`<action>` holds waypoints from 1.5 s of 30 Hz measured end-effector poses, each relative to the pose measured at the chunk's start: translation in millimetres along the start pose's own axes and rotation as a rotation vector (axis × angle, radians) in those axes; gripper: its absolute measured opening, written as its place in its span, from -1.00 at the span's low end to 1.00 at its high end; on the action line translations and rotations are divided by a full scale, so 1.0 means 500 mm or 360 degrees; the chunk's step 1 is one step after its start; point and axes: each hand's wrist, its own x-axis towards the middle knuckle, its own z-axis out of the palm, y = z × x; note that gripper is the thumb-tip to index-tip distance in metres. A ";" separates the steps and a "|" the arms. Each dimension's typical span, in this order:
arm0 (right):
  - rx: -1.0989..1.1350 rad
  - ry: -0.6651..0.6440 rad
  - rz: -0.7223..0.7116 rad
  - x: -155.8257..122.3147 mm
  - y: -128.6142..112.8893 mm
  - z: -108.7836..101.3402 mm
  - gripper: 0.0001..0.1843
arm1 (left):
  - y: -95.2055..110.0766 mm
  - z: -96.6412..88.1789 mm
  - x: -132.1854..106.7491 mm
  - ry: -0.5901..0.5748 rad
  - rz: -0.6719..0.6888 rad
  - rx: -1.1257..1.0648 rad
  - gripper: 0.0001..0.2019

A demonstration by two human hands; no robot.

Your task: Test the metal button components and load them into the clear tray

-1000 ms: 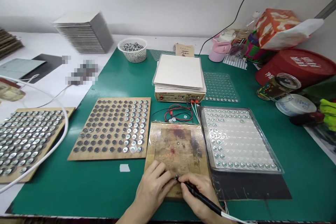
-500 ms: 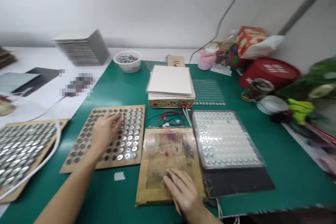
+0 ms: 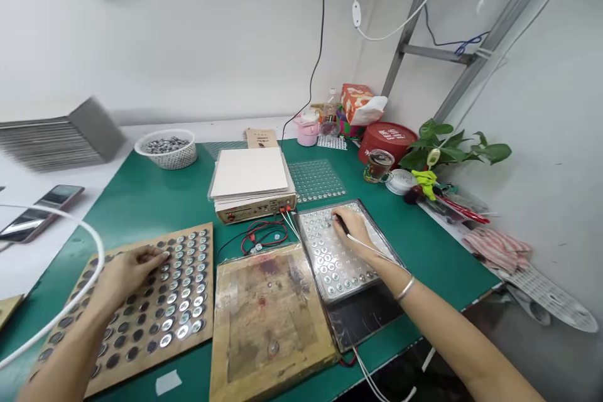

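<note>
Right hand (image 3: 357,230) clamped on a black pen-style probe (image 3: 340,223), tip down at the clear blister tray (image 3: 313,257) centre right, while the left hand (image 3: 126,274), fingers together, presses among metal discs (image 3: 183,306) on the wooden board (image 3: 141,359) lower left, grip unclear.

Your left hand (image 3: 127,273) hides the discs (image 3: 181,301) beneath it on the wooden board (image 3: 157,361), and your right hand (image 3: 358,232) covers most of the black pen (image 3: 340,223), tip included. The stack of grey sheets (image 3: 61,141) is blurred and cut off by the left edge, the phone (image 3: 32,221) is cut off too, and the booklet's (image 3: 260,137) print is too small to read
</note>
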 end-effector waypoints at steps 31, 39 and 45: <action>0.0815 -0.0833 0.0192 -0.254 -0.247 0.112 -0.80 | 0.101 0.259 -0.376 0.0103 0.1176 -0.0406 -0.85; 0.0850 -0.0739 -0.0059 -0.260 -0.230 0.118 -0.81 | 0.079 0.208 -0.325 0.0179 0.1181 -0.0379 -0.83; 0.0435 -0.0153 -0.0876 -0.293 -0.243 0.146 -0.67 | -0.037 0.089 -0.140 0.0614 0.0580 0.0091 -0.74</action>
